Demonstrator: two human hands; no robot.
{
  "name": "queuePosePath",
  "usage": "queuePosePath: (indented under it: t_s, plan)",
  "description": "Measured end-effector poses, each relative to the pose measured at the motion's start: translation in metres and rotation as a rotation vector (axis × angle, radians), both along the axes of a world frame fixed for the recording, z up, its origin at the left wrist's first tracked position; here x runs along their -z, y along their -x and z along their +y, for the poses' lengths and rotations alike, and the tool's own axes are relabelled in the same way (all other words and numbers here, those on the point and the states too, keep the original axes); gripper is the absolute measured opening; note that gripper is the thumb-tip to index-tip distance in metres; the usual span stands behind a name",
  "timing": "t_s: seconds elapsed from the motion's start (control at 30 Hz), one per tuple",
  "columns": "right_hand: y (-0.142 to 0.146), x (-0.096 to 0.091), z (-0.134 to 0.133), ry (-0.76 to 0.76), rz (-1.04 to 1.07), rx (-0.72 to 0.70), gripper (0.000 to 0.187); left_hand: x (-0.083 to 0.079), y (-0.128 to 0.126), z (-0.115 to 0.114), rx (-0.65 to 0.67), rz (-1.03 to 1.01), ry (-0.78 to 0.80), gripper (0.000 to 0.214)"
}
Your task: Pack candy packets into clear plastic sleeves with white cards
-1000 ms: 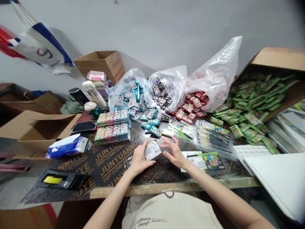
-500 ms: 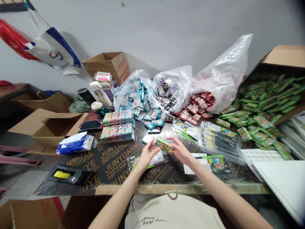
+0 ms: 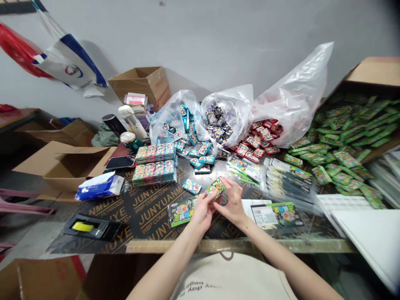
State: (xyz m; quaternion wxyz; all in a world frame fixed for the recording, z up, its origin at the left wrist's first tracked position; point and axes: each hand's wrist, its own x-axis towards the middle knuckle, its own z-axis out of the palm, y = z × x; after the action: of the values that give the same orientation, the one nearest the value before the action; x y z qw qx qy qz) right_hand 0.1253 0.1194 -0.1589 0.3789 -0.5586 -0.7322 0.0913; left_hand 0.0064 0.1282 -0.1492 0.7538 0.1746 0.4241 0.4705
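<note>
A small green printed packet (image 3: 215, 186) is held up over the middle of the table, between my two hands. My left hand (image 3: 203, 211) pinches its lower left end. Curled around its right side are the fingers of my right hand (image 3: 231, 202). Just left of it, a small blue packet (image 3: 191, 186) lies flat on the table. Under my left hand lies a flat green and black printed sleeve (image 3: 180, 212), partly covered by the hand. A similar printed sleeve (image 3: 279, 216) lies right of my right wrist.
Clear plastic bags spill blue packets (image 3: 189, 133), purple packets (image 3: 218, 123) and red packets (image 3: 258, 139) at the back. Green packets (image 3: 340, 162) spill from a carton on the right. Wrapped packet stacks (image 3: 154, 171), a phone (image 3: 120, 163) and an open carton (image 3: 75, 164) are left.
My hands have come closer together, and the green packet is tilted upward with its printed face showing. The blue packet beside it and the sleeve below are now less covered.
</note>
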Motion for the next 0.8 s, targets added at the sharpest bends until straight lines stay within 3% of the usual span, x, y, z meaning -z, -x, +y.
queuePosePath:
  t_s: [0.07,0.13,0.23,0.33,0.57,0.7,0.8]
  plan:
    - [-0.005,0.001,0.004,-0.031,0.0,0.032,0.072,0.005,0.007,0.0,0.092,0.174,-0.132,0.03]
    - [-0.017,0.003,0.01,-0.042,0.008,0.059,0.069,0.011,0.024,0.006,0.173,0.516,-0.367,0.038]
    - [-0.037,0.01,0.018,0.025,-0.028,0.043,0.064,0.021,0.056,0.018,0.347,1.12,-0.776,0.072]
    - [-0.047,0.019,0.02,0.136,-0.129,-0.089,0.063,0.029,0.073,0.022,0.595,1.454,-1.001,0.099]
    - [-0.041,0.022,0.01,0.317,-0.181,-0.441,0.088,0.026,0.081,0.021,0.656,1.475,-1.073,0.097]
    - [-0.042,0.019,0.013,0.318,-0.192,-0.46,0.087,0.023,0.091,0.023,0.76,1.563,-1.115,0.103]
    - [-0.042,0.02,0.013,0.27,-0.168,-0.382,0.077,0.024,0.092,0.026,0.764,1.599,-1.153,0.098]
